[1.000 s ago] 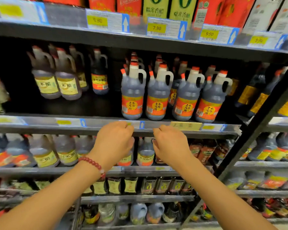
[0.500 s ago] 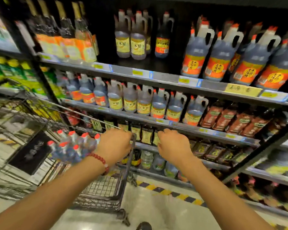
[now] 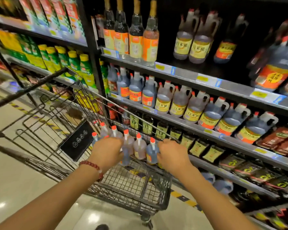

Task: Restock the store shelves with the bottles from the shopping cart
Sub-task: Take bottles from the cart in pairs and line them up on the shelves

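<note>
Two hands reach into the shopping cart: left hand and right hand curl around red-capped bottles standing in its basket; firm grip unclear. Pick-up step; next needs lifting toward the shelves.

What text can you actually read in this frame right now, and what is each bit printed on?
"白米醋": yellow label of a jug on the upper shelf.
"白米醋": yellow labels of the handled jugs on the middle shelf.
Black plate on the shopping cart: white characters, too blurred to read.
Yellow price tags on the shelf rails: blurred, no numbers legible.
Labels on the red-capped bottles in the cart: unreadable.
</note>
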Tool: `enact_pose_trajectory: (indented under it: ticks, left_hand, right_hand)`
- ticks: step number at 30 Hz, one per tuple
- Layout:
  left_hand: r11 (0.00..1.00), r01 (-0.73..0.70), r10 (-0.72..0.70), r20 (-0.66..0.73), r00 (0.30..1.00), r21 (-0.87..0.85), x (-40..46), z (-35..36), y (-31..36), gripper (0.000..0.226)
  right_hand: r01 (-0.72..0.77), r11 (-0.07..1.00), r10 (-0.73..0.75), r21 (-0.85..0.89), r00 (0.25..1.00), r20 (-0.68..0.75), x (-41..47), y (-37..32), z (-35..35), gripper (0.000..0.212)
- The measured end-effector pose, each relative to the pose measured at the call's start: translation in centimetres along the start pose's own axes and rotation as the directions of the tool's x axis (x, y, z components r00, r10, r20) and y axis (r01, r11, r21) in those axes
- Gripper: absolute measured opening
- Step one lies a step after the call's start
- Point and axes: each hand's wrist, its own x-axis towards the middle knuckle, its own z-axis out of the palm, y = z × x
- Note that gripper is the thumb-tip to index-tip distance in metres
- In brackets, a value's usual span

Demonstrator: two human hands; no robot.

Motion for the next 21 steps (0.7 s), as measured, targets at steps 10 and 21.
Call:
enact_pose_trajectory:
  ticks: [10,21]
  left_hand:
    - [1.0,0.024,-0.023,0.014,1.0,-0.018,3.3,1.2,-15.5,0.031]
    - [0.999,0.036,-0.036,0.062,0.997,-0.005,8.3,3.9,-21.2,0.018]
  right_hand:
    - [0.026,1.0,-0.028,0.016,0.994,0.109,12.0,-14.4,1.2,0.029]
    - [0.045,0.998,-0.052,0.042,0.981,0.188,19.8,-17.8,6.4,0.035]
